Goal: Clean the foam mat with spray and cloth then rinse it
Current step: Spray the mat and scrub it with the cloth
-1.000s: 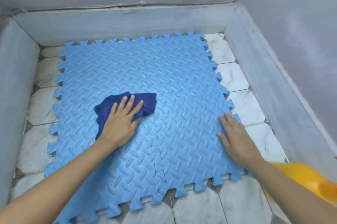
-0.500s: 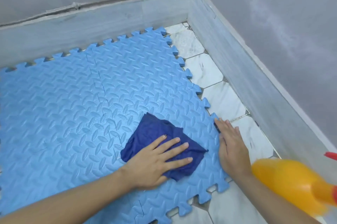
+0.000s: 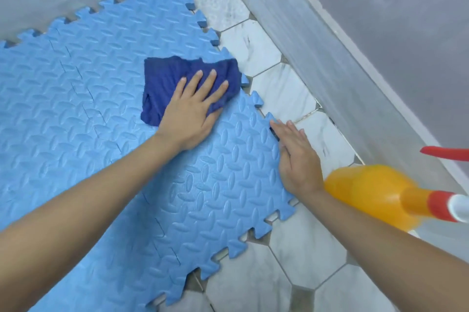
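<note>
A blue interlocking foam mat (image 3: 83,119) with a raised tread pattern lies flat on the tiled floor. On its right part sits a crumpled dark blue cloth (image 3: 167,78), reaching the mat's right edge. My left hand (image 3: 195,111) presses flat on the cloth with the fingers spread. My right hand (image 3: 297,157) lies flat along the mat's right edge, fingers together, holding nothing. An orange spray bottle (image 3: 373,190) with a red and white head stands at the right, just behind my right wrist.
White marble-look hexagon tiles (image 3: 281,88) cover the floor around the mat. A grey low wall (image 3: 317,53) runs along the right side and another along the back. A red strip (image 3: 444,153) shows at the right frame edge.
My left hand has slid the cloth from the mat's middle to its right edge and then further back. My right hand stays on the mat's right edge. The view has swung right.
</note>
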`<control>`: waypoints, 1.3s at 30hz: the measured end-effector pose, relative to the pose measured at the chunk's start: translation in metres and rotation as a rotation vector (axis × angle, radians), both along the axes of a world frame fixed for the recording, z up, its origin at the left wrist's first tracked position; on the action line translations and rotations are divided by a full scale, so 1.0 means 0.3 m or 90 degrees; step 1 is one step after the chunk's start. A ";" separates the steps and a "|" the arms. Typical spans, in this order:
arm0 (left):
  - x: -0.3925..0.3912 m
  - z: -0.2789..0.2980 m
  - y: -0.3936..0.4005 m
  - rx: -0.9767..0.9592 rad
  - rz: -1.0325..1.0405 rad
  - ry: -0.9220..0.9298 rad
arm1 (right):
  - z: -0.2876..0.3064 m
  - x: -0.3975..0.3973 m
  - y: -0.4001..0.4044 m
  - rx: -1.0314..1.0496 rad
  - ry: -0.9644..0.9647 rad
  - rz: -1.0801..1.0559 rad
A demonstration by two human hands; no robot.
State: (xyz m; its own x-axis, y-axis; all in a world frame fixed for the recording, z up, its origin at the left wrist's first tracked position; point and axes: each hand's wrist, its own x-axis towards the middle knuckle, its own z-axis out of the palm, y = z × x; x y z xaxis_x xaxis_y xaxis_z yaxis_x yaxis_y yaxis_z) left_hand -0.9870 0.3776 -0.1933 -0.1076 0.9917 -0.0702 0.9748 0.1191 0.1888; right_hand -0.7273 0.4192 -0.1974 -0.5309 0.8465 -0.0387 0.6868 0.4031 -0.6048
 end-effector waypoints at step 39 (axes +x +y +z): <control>-0.219 0.011 -0.533 -0.065 0.273 0.004 | 0.046 -0.017 0.019 0.042 -0.119 0.061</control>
State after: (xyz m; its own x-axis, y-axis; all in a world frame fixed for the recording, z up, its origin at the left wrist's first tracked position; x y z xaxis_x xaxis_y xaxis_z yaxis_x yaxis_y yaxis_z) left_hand -1.0526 0.2178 -0.1899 -0.5086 0.8453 -0.1636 0.8342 0.5309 0.1495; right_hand -0.7325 0.4249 -0.1835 -0.5982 0.7963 -0.0900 0.7409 0.5068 -0.4407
